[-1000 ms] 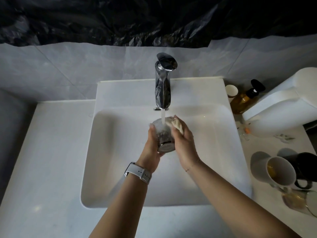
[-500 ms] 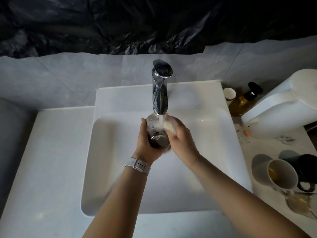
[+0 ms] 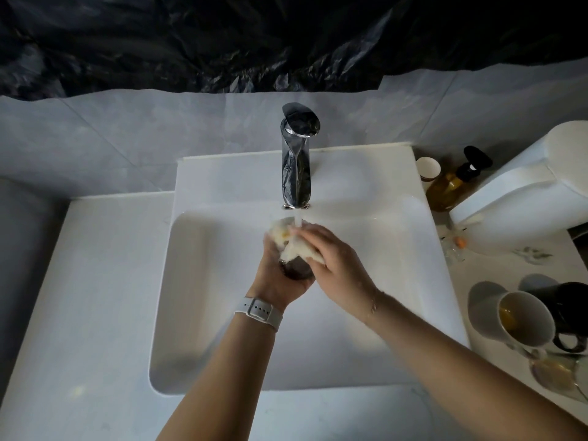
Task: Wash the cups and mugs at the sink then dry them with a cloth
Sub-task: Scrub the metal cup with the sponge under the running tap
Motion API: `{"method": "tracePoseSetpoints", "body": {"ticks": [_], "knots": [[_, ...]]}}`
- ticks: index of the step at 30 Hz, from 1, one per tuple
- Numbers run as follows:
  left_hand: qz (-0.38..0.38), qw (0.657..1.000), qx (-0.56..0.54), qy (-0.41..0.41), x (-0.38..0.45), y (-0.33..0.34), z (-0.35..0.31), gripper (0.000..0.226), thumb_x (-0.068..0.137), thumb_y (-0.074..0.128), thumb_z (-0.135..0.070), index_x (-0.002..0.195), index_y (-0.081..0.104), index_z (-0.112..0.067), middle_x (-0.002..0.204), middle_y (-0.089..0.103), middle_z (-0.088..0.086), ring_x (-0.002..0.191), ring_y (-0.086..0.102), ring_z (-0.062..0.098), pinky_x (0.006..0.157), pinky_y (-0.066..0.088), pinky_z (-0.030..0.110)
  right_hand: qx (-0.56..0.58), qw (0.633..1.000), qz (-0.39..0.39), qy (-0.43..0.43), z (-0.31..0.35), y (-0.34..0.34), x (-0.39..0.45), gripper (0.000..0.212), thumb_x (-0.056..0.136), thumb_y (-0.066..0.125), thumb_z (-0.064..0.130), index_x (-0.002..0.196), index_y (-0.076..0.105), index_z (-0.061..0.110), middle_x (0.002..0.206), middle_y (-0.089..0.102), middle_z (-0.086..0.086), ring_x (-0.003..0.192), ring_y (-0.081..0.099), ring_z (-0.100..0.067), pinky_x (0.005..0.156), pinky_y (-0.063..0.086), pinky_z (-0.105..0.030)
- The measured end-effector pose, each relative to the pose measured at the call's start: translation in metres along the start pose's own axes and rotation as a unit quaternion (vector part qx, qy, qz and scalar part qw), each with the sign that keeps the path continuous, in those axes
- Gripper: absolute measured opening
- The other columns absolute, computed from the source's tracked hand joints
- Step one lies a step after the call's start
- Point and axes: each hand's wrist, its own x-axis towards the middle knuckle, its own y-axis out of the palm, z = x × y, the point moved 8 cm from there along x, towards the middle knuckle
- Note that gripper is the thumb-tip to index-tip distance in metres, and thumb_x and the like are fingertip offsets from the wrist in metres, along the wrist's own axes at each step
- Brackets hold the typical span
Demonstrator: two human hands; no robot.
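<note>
Glossy chrome tap (image 3: 296, 163), white sink (image 3: 197, 281)

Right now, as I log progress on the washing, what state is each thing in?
Faucet: running.
Glass cup: held in left hand under the stream, being scrubbed.
Sponge: pressed on the cup by right hand.
White mug: unwashed, yellowish residue inside.
Black mug: on the counter, untouched.
Pump bottle: upright.

You had two mugs (image 3: 525, 319) beside the sink, one glass (image 3: 296, 267) in hand, one sponge (image 3: 294, 246), one tap (image 3: 296, 163), and one pump bottle (image 3: 451, 184).
</note>
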Motion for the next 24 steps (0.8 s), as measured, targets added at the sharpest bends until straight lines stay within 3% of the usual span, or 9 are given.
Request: {"method": "tracePoseSetpoints", "body": {"ticks": [2, 4, 6, 8, 9, 14, 18, 21, 24], "knots": [[0.004, 0.999, 0.045, 0.004, -0.002, 0.007, -0.003, 0.056, 0.090, 0.049, -0.060, 0.116, 0.064, -0.013, 0.115, 0.068, 0.011, 0.114, 0.064, 0.026, 0.102, 0.048, 0.037, 0.015, 0.999, -0.014, 0.032, -0.015, -0.008, 0.018, 0.036, 0.087, 0.053, 0.003, 0.122, 0.061, 0.006, 0.127, 0.062, -0.007, 0.115, 0.059, -0.024, 0.097, 0.046, -0.029], [0.022, 0.998, 0.066, 0.001, -0.005, 0.016, -0.006, 0.059, 0.087, 0.052, -0.062, 0.121, 0.063, -0.015, 0.125, 0.063, 0.011, 0.128, 0.054, 0.027, 0.112, 0.037, 0.041, 0.030, 0.997, -0.030, 0.065, -0.029, -0.015, 0.022, 0.034, 0.090, 0.052, 0.003, 0.122, 0.061, 0.006, 0.121, 0.065, -0.010, 0.108, 0.062, -0.028, 0.090, 0.047, -0.026], [0.012, 0.999, 0.044, 0.015, -0.004, 0.012, -0.012, 0.064, 0.089, 0.045, -0.069, 0.114, 0.064, -0.012, 0.109, 0.070, 0.012, 0.110, 0.063, 0.028, 0.095, 0.049, 0.040, 0.037, 0.997, -0.036, 0.058, -0.024, -0.017, 0.008, 0.036, 0.088, 0.051, 0.010, 0.123, 0.060, 0.006, 0.116, 0.067, -0.008, 0.103, 0.064, -0.024, 0.085, 0.046, -0.020], [0.016, 0.998, 0.040, 0.052, -0.001, 0.006, -0.017, 0.070, 0.090, 0.035, -0.074, 0.104, 0.064, -0.011, 0.096, 0.069, 0.012, 0.087, 0.065, 0.027, 0.075, 0.050, 0.034, 0.043, 0.998, -0.015, 0.031, -0.013, -0.009, -0.010, 0.040, 0.087, 0.052, 0.012, 0.126, 0.059, 0.008, 0.123, 0.065, -0.004, 0.110, 0.062, -0.017, 0.091, 0.047, -0.021], [0.016, 0.997, 0.040, 0.067, 0.000, 0.005, -0.017, 0.072, 0.089, 0.032, -0.075, 0.103, 0.064, -0.012, 0.098, 0.067, 0.013, 0.086, 0.065, 0.028, 0.074, 0.050, 0.033, 0.038, 0.999, -0.010, 0.023, -0.011, -0.005, -0.012, 0.040, 0.087, 0.052, 0.010, 0.126, 0.059, 0.008, 0.126, 0.063, -0.004, 0.114, 0.060, -0.016, 0.095, 0.047, -0.023], [0.037, 0.990, 0.063, 0.121, -0.002, 0.022, -0.009, 0.073, 0.093, 0.029, -0.071, 0.108, 0.068, -0.011, 0.110, 0.069, 0.015, 0.105, 0.064, 0.030, 0.088, 0.048, 0.038, 0.104, 0.984, -0.035, 0.142, -0.038, -0.011, 0.006, 0.031, 0.092, 0.047, 0.022, 0.113, 0.068, 0.014, 0.107, 0.072, 0.003, 0.097, 0.065, -0.015, 0.090, 0.050, -0.032], [0.073, 0.986, 0.075, 0.127, -0.003, 0.019, -0.012, 0.081, 0.093, 0.018, -0.072, 0.094, 0.074, -0.014, 0.098, 0.070, 0.011, 0.091, 0.066, 0.027, 0.082, 0.044, 0.036, 0.178, 0.976, -0.031, 0.119, -0.031, -0.003, -0.019, 0.029, 0.094, 0.052, 0.028, 0.119, 0.065, 0.020, 0.118, 0.067, 0.010, 0.113, 0.059, -0.002, 0.100, 0.045, -0.026], [0.080, 0.981, 0.119, 0.131, -0.011, 0.020, -0.012, 0.077, 0.094, 0.022, -0.069, 0.116, 0.067, -0.011, 0.115, 0.069, 0.014, 0.104, 0.065, 0.028, 0.092, 0.048, 0.041, 0.201, 0.968, -0.072, 0.132, -0.035, 0.000, -0.020, 0.043, 0.085, 0.062, 0.041, 0.124, 0.056, 0.024, 0.121, 0.063, 0.006, 0.116, 0.057, -0.007, 0.100, 0.045, -0.028], [0.037, 0.959, 0.220, 0.175, -0.020, 0.014, -0.015, 0.063, 0.099, 0.032, -0.058, 0.123, 0.064, -0.009, 0.114, 0.067, 0.015, 0.105, 0.060, 0.028, 0.089, 0.046, 0.038, 0.302, 0.924, -0.130, 0.194, -0.046, -0.013, -0.010, 0.024, 0.091, 0.064, 0.027, 0.114, 0.062, 0.020, 0.109, 0.068, 0.003, 0.103, 0.066, -0.011, 0.083, 0.057, -0.036]]}}
